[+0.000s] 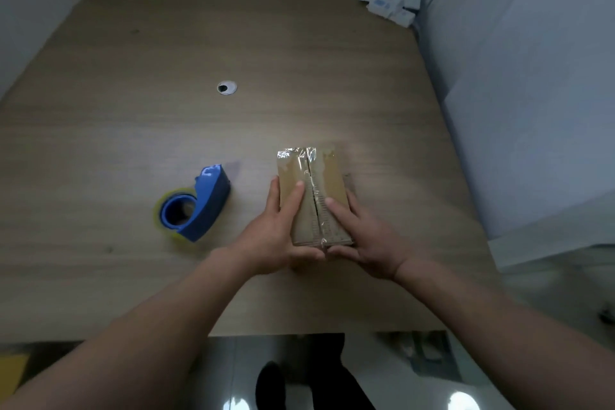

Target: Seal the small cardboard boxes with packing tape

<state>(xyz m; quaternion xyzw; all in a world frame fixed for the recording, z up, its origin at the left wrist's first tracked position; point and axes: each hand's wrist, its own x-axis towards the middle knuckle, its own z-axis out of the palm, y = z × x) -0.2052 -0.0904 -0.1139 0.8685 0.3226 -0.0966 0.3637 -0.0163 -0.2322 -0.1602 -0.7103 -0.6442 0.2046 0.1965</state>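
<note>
The cardboard box (311,176) sat between both grips, at or just above the tabletop (233,27); the left hand (273,236) clasped its left side, forefinger flat beside the seam; the right hand (366,240) clasped the opposite side; tape (307,156) ran along the seam beyond the fingertips. Pressing outward from the seam would likely smooth the wrinkles; the tape dispenser (196,206) lay left of the left grip.
</note>
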